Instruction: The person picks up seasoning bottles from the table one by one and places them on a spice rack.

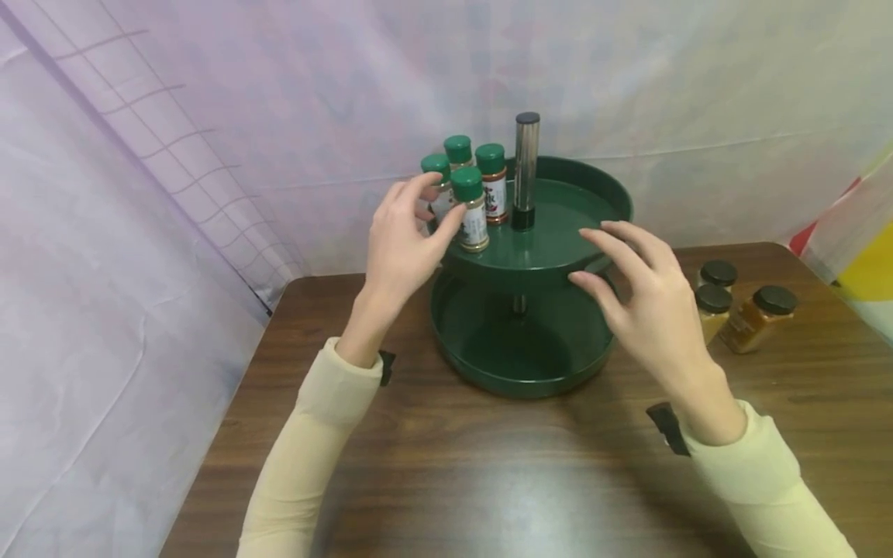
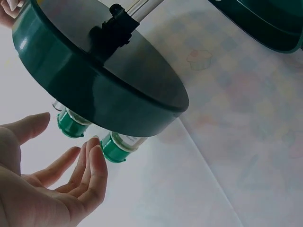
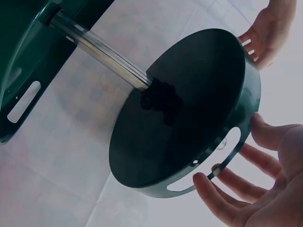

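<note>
green-capped jars (image 1: 469, 186) stand beside left hand (image 1: 405, 240), upper tray (image 1: 568, 213) beside right hand (image 1: 652, 306) (thumbs and fingers apart).

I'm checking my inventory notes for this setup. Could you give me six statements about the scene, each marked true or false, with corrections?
1. Four green-capped jars rest on the upper tray. True.
2. The upper tray is red. False: it is dark green.
3. Three black-capped jars stand on the table. True.
4. The green-capped jars lie on their sides. False: they stand upright.
5. The left hand is beside the green-capped jars. True.
6. The right hand grips one of the black-capped jars. False: it holds no jar and is near the upper tray.
</note>
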Demonstrator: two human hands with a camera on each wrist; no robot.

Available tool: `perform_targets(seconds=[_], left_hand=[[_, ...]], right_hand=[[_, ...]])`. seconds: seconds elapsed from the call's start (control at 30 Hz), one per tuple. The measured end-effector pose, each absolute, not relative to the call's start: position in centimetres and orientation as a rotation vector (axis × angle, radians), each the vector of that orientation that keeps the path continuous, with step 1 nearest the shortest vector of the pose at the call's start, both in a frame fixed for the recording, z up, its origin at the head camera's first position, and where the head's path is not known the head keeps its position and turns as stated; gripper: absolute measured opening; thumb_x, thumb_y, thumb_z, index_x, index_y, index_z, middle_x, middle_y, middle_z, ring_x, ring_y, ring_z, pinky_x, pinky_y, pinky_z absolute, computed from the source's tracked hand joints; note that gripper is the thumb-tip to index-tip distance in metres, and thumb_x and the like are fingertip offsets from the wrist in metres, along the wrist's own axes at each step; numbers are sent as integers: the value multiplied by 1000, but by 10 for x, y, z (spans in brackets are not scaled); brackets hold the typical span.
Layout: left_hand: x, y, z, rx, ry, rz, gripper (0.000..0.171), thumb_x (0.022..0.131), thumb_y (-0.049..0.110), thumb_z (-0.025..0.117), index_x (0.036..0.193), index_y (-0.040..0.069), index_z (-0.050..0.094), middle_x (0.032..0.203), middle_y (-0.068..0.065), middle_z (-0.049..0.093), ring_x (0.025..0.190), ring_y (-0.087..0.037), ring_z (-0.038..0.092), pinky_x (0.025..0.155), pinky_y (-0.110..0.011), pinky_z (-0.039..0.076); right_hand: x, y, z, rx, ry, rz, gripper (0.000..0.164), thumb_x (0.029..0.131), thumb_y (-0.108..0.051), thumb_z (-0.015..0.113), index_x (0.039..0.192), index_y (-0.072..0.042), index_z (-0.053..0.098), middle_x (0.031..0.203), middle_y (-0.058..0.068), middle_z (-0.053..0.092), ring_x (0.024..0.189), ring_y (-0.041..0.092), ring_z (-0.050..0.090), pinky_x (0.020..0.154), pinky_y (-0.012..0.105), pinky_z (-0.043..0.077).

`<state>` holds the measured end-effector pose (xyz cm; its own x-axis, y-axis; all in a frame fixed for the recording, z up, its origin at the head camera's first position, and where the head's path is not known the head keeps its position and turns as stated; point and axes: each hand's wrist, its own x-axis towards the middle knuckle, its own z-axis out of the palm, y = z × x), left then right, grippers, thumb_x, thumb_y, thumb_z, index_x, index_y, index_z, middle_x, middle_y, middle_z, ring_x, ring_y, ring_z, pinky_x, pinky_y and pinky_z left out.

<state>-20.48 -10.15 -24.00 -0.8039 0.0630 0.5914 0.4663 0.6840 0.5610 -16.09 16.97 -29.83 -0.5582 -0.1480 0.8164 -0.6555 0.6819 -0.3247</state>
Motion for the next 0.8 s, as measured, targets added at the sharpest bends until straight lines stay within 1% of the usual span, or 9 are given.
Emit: perform_targets(seconds=[0.2,0.23,0.3,0.37,0.43,0.47,0.6,0.7,0.8], left_hand=[[-194,-108,-244,-411,-2320,-1011,49,95,28,72,136,5,61,115,-16,63,95,-27,62,84,-39,52],[-193,-109,-245,-406,-2319,-1013,49,95,28,73,135,5,61,115,-16,63,95,-26,62,85,-38,52],[-190,-111,-247,-403,-2314,-1015,49,94,28,73,135,4,61,115,-15,63,96,-26,62,84,-38,52],[-187,-113,-249,-398,-2314,-1016,49,94,28,73,135,4,61,115,-14,63,96,-26,62,84,-38,53],[-184,-116,-252,-394,-2317,-1017,49,94,29,73,135,5,61,114,-14,63,95,-26,63,84,-38,53],[-183,-118,-255,-394,-2316,-1023,49,94,28,73,135,5,61,114,-15,63,95,-26,63,84,-39,53],[-178,-124,-260,-379,-2305,-1040,49,94,28,74,135,7,60,114,-15,64,93,-26,63,84,-41,54],[-175,-129,-263,-372,-2294,-1048,50,93,26,74,136,5,59,113,-15,64,93,-26,63,82,-41,54],[-173,-133,-268,-365,-2307,-1056,51,94,26,74,137,4,57,114,-15,64,94,-27,62,82,-42,53]], right_hand=[[-160,172,-296,589,-2067,810,58,77,-8,87,132,-11,68,134,16,61,125,39,54,104,54,43],[-159,174,-295,586,-2071,802,58,78,-9,87,133,-11,67,134,16,60,124,38,55,102,54,44],[-159,176,-295,575,-2075,795,59,79,-9,87,134,-11,66,135,16,60,120,36,58,94,52,48],[-158,180,-294,566,-2087,778,58,80,-9,86,135,-11,65,136,16,60,115,35,60,86,47,49],[-157,183,-294,548,-2092,767,58,81,-8,85,135,-10,65,136,16,59,108,34,62,77,40,46],[-157,185,-295,541,-2093,764,58,80,-7,85,135,-10,65,136,16,59,105,34,63,75,37,44],[-157,192,-297,502,-2087,769,58,78,-4,86,132,-8,67,134,16,60,95,34,63,77,23,39],[-156,198,-298,477,-2095,771,57,78,-4,86,132,-8,67,134,16,60,92,34,63,82,13,35],[-155,203,-300,458,-2105,772,57,79,-5,86,132,-9,67,134,14,61,94,34,63,85,8,33]])
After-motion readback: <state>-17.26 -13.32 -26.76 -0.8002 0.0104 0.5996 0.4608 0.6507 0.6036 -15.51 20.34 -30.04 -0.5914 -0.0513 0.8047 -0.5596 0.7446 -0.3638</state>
